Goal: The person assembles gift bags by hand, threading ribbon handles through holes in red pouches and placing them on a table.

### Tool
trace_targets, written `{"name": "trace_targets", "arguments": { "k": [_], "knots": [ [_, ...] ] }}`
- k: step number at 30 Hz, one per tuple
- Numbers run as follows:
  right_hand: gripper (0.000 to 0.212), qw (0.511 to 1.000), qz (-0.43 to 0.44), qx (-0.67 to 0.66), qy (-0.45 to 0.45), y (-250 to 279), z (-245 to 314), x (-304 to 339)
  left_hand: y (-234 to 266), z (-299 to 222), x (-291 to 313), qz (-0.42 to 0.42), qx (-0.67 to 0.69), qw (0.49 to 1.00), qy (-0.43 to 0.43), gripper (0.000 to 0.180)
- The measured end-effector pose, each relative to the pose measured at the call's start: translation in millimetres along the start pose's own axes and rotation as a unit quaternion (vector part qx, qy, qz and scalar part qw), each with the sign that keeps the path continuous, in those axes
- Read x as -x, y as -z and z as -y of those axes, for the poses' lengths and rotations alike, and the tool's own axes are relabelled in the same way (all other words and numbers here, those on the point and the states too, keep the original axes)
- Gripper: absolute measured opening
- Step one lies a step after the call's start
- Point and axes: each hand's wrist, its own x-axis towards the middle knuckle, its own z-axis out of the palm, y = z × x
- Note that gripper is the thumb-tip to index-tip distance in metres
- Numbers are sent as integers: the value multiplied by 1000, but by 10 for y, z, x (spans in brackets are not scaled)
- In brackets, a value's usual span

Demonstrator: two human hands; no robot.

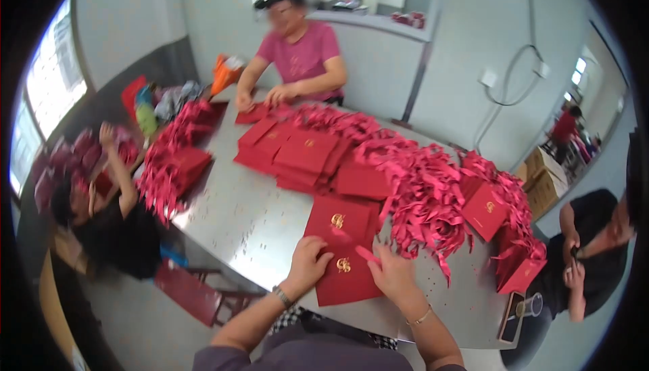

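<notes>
A flat red gift bag [348, 283] with a gold emblem lies in front of me at the table's near edge. My left hand [307, 266] grips its left edge, thumb over the front. A pink ribbon [367, 254] is pinched between the fingers of my right hand [395, 273], above the bag's right side. Just beyond lies another red bag [330, 217] with the same emblem, partly overlapped by the near one. To the right of these, a thick heap of pink ribbons [429, 198] spreads over more red bags.
Stacks of red bags [307, 151] fill the metal table's [233, 219] middle. Across it a person in a pink shirt [304, 53] handles a red bag. Other people sit left [111, 225] and right [595, 249]. A phone [512, 317] and plastic cup [531, 305] lie near the right corner.
</notes>
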Motion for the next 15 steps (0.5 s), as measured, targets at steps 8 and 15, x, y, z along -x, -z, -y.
{"name": "trace_targets", "arguments": {
  "k": [8, 15],
  "knots": [
    [35, 997, 33, -63, -12, 578, -267, 620, 40, 11, 103, 5, -4, 1000, 13, 24],
    [45, 990, -76, -62, 105, 1377, 222, -414, -83, 132, 55, -3, -1, 1000, -18, 24]
  ]
}}
